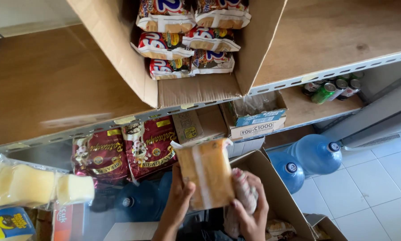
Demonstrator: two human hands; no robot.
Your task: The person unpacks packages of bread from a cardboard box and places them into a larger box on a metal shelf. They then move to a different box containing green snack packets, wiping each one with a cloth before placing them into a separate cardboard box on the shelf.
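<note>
**Shelves and floor**

A wooden top shelf (53, 76) with a pale metal edge fills the upper frame; an open cardboard box (200, 91) stands on it. At right, the lower shelf (303, 109) bears drink cans (332, 89) and a smaller carton (256, 120). Blue water jugs (314, 154) rest on the tiled floor (374, 187), lower right.

an orange packet with a pale stripe (206, 174) is held upright at bottom centre; above it, an open cardboard box (120, 58) on the top shelf holds rows of red, white and blue snack packs (189, 40); two dark red bags with gold print (124, 151) lean on the lower shelf at left; beside them a small brown carton (196, 125) and a blue-and-white carton (258, 122); green and red cans (332, 89) stand at right; a clear wrap of pale yellow blocks (31, 185) juts in at far left, above a yellow and blue box (8, 223).
</note>
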